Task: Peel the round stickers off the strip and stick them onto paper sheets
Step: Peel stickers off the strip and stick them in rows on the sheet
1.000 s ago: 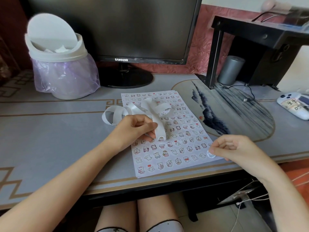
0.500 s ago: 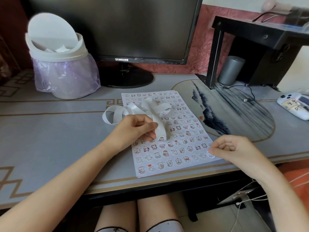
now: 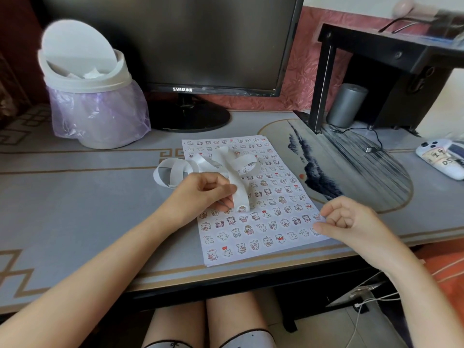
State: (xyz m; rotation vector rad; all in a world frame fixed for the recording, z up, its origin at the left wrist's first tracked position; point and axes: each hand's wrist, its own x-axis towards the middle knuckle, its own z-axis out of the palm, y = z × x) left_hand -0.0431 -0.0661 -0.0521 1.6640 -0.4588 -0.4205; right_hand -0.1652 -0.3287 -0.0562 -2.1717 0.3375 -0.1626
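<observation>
curled white strip (image 3: 239,187), one round sticker (image 3: 241,209) at its tip, pinched by left hand (image 3: 200,194), right hand (image 3: 351,222) curled, grasp unclear

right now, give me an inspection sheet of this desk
surface: grey mat, gold border
job's things: sheet full of stickers; strip looped over its far half
clutter: bin, monitor, grey can, white controller
grippers: left hand pinches strip; right hand curled, thumb at sheet edge, hold unclear
cables: black cable by shelf; white cables low right
surroundings: pink wall
</observation>
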